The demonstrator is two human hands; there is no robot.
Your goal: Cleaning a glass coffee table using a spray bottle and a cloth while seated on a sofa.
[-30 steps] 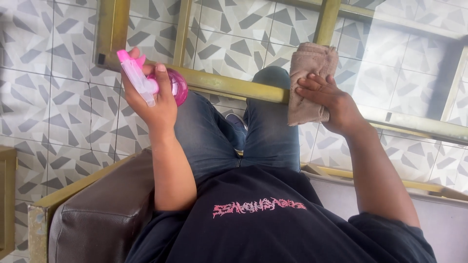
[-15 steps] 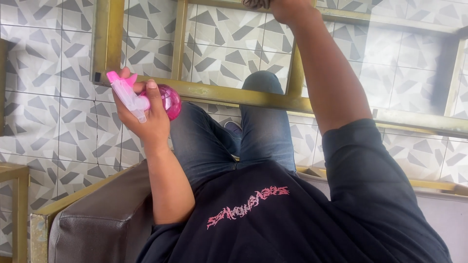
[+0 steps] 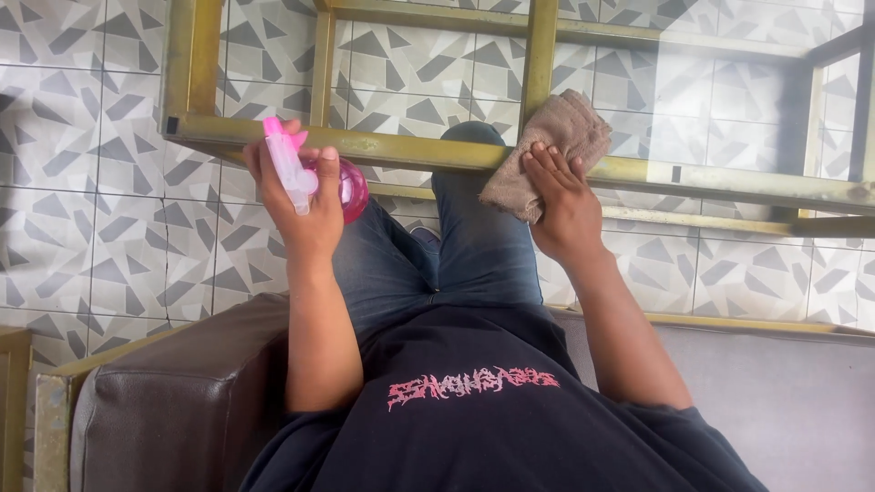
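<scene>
— Where do we stand with the glass surface (image 3: 729,100)?

— Mid-wipe, we'd judge. Our right hand (image 3: 563,205) lies flat, fingers spread, pressing a brown cloth (image 3: 547,150) onto the glass right over the near gold rail (image 3: 410,150). Our left hand (image 3: 305,214) is closed around a pink spray bottle (image 3: 319,178), held up just above that same rail.

— What's done, what's left?

— Hard to tell — the pane looks clear and reflective to the right, but we can't make out streaks or wet patches anywhere.

— Materials?

— The cloth is soft and nubby, bunched into a loose fold. The bottle has a round translucent body and a paler trigger head. The frame is square metal tubing, its gold finish worn in spots — the patterned tile floor (image 3: 82,210) shows through the glass.
</scene>
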